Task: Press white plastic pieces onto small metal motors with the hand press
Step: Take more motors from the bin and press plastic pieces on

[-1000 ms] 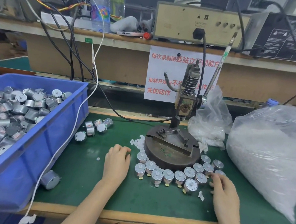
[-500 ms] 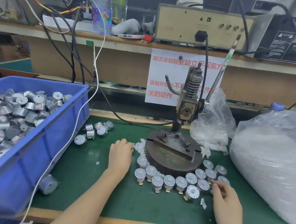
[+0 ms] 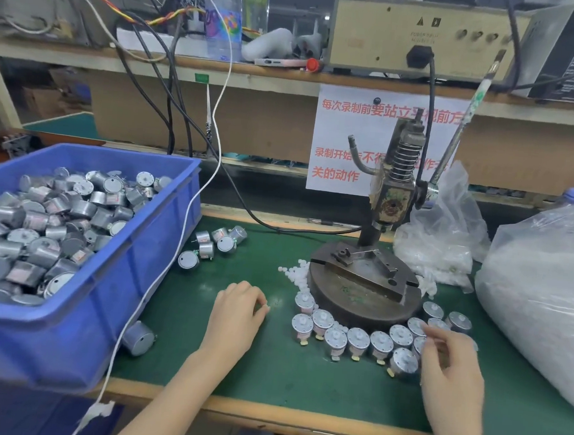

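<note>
Beige power unit (image 3: 421, 37) on shelf (image 3: 53, 56), red-lettered paper notice (image 3: 347, 137) below, clear bottle (image 3: 223, 28), black cables (image 3: 171, 136)

"关的动作" on paper sign (image 3: 346, 135)

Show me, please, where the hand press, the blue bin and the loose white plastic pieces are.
hand press (image 3: 348, 296): head view, on its round base.
blue bin (image 3: 124, 274): head view, on its side wall.
white plastic pieces (image 3: 295, 275): head view, on the pile's middle.

Views: one, head-worn, wide-angle.
Position: above the bench's near edge.
Facing: forward and down; hand press (image 3: 369, 279) near centre, shelf (image 3: 154, 62) across the top.
Nearness: close; left hand (image 3: 235, 318) and right hand (image 3: 451, 372) enter from the bottom.
</note>
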The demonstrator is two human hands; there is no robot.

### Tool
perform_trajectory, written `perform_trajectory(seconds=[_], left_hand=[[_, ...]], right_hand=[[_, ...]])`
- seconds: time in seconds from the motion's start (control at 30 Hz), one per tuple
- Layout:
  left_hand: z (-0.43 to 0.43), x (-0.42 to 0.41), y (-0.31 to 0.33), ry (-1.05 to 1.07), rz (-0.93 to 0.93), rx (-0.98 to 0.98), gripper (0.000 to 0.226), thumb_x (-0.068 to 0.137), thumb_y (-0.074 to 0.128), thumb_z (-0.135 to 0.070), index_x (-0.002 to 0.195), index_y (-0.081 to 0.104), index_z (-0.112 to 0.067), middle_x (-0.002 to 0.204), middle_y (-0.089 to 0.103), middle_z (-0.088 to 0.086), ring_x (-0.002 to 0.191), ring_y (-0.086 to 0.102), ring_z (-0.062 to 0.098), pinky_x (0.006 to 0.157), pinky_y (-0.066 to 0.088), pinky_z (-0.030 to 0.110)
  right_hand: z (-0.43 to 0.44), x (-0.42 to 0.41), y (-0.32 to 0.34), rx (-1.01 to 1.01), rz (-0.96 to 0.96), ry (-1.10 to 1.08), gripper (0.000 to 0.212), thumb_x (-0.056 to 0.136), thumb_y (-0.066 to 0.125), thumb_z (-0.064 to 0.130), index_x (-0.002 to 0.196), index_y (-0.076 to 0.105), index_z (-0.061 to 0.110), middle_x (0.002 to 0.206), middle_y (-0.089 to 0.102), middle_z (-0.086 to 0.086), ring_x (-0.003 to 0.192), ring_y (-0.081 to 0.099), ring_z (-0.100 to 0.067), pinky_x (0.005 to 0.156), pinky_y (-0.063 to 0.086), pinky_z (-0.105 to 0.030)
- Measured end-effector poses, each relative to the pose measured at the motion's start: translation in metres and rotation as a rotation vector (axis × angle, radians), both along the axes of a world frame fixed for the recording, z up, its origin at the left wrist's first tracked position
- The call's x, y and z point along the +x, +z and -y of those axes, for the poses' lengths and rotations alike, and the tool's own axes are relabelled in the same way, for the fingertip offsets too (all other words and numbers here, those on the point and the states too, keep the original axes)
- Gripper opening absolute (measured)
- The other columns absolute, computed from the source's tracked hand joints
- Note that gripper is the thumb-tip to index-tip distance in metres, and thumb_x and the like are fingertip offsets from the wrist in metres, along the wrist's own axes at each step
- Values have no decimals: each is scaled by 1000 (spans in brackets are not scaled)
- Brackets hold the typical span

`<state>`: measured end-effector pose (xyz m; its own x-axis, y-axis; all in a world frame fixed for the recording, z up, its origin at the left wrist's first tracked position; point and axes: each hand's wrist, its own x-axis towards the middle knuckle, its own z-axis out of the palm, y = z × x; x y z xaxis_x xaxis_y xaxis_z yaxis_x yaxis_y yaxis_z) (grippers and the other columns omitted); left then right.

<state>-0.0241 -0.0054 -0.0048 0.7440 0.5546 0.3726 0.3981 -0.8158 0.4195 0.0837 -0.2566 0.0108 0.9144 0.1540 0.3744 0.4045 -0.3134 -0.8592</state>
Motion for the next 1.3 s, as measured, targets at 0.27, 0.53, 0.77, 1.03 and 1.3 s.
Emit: perform_trajectory(seconds=[0.27, 0.53, 0.77, 1.03, 1.3], left_hand=[[1, -14, -10, -78, 72, -76, 5, 88, 60, -19, 85, 58, -16, 83, 47, -11, 84, 45, 13, 76, 33, 21], [-2, -14, -16, -106, 53, -55, 14, 89, 57, -31, 96, 63, -21, 96, 55, -7, 95, 45, 13, 78, 24, 18], [1, -14, -16, -83, 67, -72, 18, 92, 50, -33, 101, 62, -23, 101, 54, -8, 98, 45, 13, 86, 27, 20], [5, -11, -11, -55, 108, -50, 13, 89, 50, -25, 82, 56, -17, 90, 56, 2, 87, 46, 23, 76, 30, 30], [5, -13, -11, -33, 126, -98, 12, 91, 44, -23, 86, 53, -16, 89, 50, 0, 88, 45, 21, 82, 33, 29]], right_hand=[[-118, -20, 29, -104, 146, 333, 24, 88, 49, 0, 95, 60, 21, 96, 52, 8, 84, 48, 5, 71, 32, -1], [-221, -7, 25, -550, 165, 616, 32, 93, 44, 11, 124, 55, 11, 124, 49, -7, 116, 46, -21, 97, 36, -29], [-280, 11, 29, -891, 374, 698, 48, 89, 49, -1, 136, 41, 8, 139, 37, -10, 121, 40, -31, 97, 36, -37], [-314, -3, 16, -981, 533, 642, 53, 90, 50, 4, 139, 33, 11, 140, 34, -7, 132, 29, -28, 95, 38, -38], [-312, 6, 17, -927, 573, 541, 29, 93, 49, 17, 120, 44, 6, 120, 45, -12, 104, 51, -32, 73, 32, -33]])
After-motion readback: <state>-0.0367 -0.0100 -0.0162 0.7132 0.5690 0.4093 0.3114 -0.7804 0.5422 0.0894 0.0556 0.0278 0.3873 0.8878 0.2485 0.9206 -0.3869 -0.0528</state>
